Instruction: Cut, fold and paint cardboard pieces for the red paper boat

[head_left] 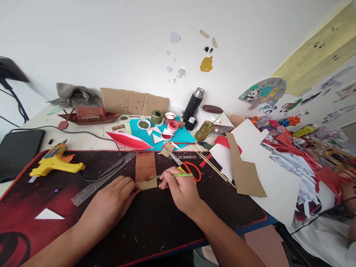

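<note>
A piece of cardboard (146, 167) lies on the dark mat, mostly coated in reddish-brown paint with a bare tan strip along its near edge. My left hand (115, 196) is closed at the strip's left corner, its fingertips on the cardboard. In my right hand (178, 189) is a thin green-handled paintbrush (182, 175), pinched between thumb and fingers. The brush's tip touches the cardboard near the border of paint and bare strip. Orange-handled scissors (189, 167) lie just behind my right hand. A clear ruler (104, 178) rests left of the cardboard.
A yellow glue gun (57, 163) with its cord lies at left, near a white paper triangle (49, 214). Behind are a brown model boat (89, 116), open paint jars (157, 117), a brush-water jar (204, 130) and a black thermos (194, 104). Another person's arm (347, 185) shows at far right.
</note>
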Tool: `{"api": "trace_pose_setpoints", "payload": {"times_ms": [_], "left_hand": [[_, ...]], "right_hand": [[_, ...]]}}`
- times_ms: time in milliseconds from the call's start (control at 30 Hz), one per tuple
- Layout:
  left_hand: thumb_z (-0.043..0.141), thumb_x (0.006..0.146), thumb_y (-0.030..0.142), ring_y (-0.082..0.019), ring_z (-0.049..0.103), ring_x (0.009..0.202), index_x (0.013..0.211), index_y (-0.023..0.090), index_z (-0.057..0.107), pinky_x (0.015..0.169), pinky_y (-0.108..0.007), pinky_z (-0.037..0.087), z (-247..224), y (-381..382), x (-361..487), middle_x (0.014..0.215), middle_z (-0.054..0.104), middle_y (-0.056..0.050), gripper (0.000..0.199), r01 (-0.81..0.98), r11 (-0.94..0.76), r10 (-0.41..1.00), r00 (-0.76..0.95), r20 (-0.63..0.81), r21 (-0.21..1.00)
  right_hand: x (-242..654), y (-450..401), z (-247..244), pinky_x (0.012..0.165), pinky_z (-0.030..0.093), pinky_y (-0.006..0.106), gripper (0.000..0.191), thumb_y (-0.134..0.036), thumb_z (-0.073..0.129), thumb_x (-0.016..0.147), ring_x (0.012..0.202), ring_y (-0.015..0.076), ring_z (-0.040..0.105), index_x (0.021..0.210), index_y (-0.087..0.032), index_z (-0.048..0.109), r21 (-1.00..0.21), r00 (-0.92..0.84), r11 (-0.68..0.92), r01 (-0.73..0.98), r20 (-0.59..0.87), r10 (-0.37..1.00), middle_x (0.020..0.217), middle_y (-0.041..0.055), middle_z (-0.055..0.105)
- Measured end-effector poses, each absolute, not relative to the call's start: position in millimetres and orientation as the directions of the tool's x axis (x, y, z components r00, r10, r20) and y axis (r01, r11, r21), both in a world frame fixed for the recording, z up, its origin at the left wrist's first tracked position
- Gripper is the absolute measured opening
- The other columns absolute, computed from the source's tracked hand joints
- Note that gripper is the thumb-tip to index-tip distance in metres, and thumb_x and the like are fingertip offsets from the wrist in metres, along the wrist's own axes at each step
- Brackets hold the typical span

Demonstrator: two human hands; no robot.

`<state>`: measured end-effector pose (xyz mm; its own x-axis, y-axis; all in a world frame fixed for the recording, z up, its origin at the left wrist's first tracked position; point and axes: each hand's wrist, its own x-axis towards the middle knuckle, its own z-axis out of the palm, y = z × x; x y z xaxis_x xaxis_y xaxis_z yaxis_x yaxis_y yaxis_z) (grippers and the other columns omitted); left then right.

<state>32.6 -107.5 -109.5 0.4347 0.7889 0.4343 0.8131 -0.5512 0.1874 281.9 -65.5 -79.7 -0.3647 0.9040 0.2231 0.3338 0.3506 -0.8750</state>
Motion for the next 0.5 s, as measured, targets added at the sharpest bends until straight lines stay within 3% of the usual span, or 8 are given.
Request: {"api": "trace_pose_setpoints", "payload": {"times_ms": [133,500], "left_hand": [[0.036,0.12,0.029,-0.021,0.068,0.075,0.086,0.021,0.068,0.072,-0.036,0.049,-112.7,-107.7,31.6,0.084,0.071,-0.003,0.047,0.809,-0.548,0.799,0.432,0.419,0.212],[0.036,0.12,0.027,-0.022,0.066,0.074,0.085,0.02,0.068,0.071,-0.037,0.048,-112.3,-109.3,32.8,0.082,0.069,-0.003,0.048,0.817,-0.553,0.784,0.442,0.437,0.166]], "right_hand": [[295.5,-63.1,-80.5,0.071,0.06,0.03,0.05,-0.058,0.044,0.119,0.072,0.0205,0.082,0.096,-0.023,0.071,-0.893,-0.31,0.319,0.317,0.22,0.925,0.071,0.0018,0.076],[293.6,-62.0,-82.7,0.071,0.062,0.031,0.05,-0.059,0.044,0.119,0.074,0.0212,0.082,0.098,-0.024,0.072,-0.894,-0.312,0.31,0.323,0.209,0.927,0.074,0.0032,0.078]]}}
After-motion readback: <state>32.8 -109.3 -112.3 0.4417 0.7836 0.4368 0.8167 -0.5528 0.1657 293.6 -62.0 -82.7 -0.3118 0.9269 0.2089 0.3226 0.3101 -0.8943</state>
